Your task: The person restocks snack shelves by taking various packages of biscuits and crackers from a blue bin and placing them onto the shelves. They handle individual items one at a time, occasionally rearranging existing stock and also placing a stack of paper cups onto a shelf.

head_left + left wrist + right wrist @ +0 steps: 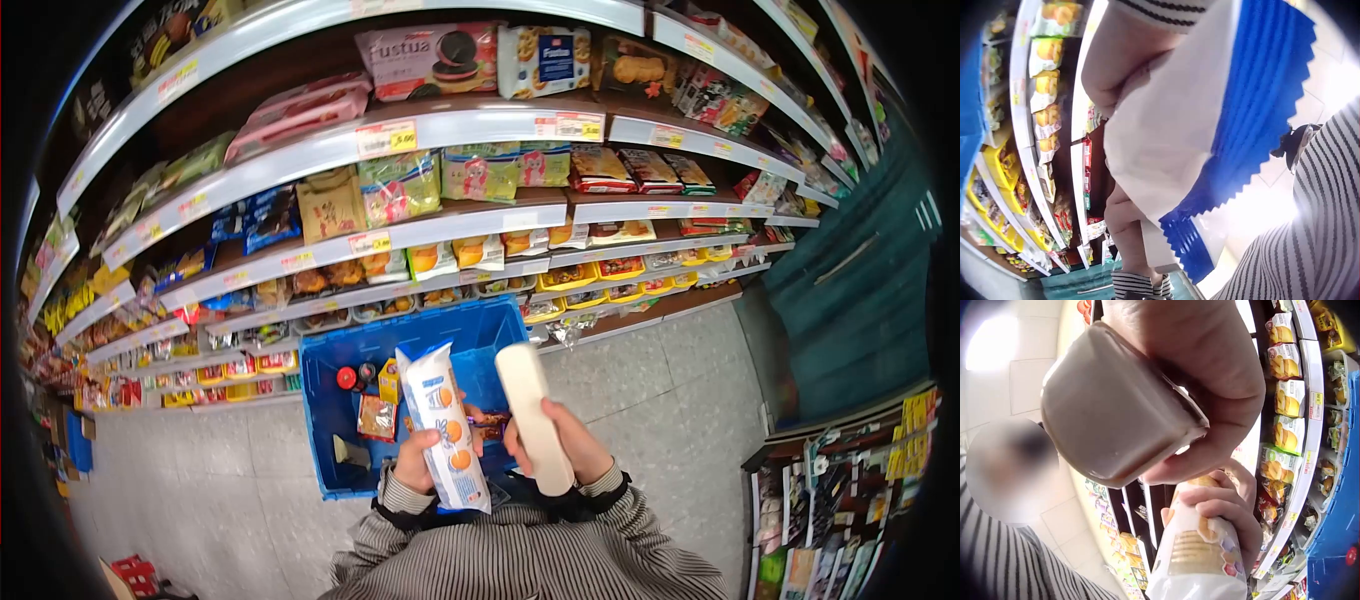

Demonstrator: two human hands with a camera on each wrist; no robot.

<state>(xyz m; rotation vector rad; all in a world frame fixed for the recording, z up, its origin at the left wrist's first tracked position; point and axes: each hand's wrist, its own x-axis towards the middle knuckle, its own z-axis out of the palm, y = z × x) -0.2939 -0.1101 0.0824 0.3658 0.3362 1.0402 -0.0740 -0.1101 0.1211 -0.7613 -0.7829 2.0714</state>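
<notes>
My left hand (pixel 415 462) grips a long white and blue biscuit packet (pixel 446 425) printed with round orange biscuits. In the left wrist view the packet's blue crimped end (pixel 1266 81) is close to the camera. My right hand (pixel 572 445) holds a long, plain off-white package (pixel 535 415), fingers and thumb around its lower half. The right wrist view shows that package's end (pixel 1113 406) in the right hand (pixel 1210 369), with the left hand (pixel 1229 515) around the printed packet (pixel 1200 550) beyond it. Both items are held upright, side by side and apart.
Below and behind the hands is a blue crate (pixel 325 420) containing a red-lidded jar (pixel 347 378), a yellow box (pixel 389 381) and a few packets. Shelves (pixel 470 125) of packaged snacks curve across the front. At the right are a teal curtain (pixel 850 290) and a lower rack (pixel 820 510).
</notes>
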